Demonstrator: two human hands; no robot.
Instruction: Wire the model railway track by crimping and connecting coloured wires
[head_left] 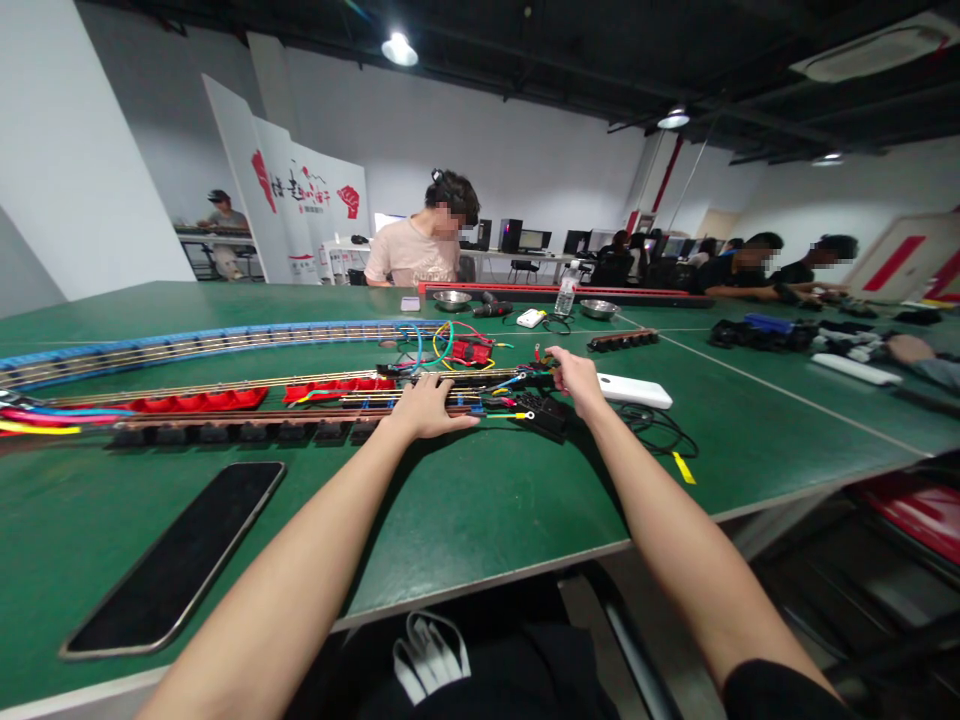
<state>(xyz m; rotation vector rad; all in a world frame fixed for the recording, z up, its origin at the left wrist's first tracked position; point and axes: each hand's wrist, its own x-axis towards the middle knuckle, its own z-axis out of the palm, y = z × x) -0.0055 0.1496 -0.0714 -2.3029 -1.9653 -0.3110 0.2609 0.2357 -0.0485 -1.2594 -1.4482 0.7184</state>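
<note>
My left hand (429,408) lies over the assembly of long conductor rails (367,400), its thumb stretched to the right and its fingers reaching across the bars. My right hand (576,380) is at the right end of the rails, fingers curled together by the wires there; what they hold is hidden. Beside it stands a small red-tipped wire end (537,353). A green wire with a yellow sleeve and ring terminal (525,416) sticks out between my hands, over a black block (544,415). Blue, yellow and green wires (444,345) loop behind my left hand.
A phone (180,555) lies at the front left of the green table (480,500). A blue curved rail track (210,347) runs behind. A white power bank (636,391) and black cable (664,430) lie right of my right hand. A person (420,245) sits opposite, near a bottle (567,290) and metal bowls (452,299).
</note>
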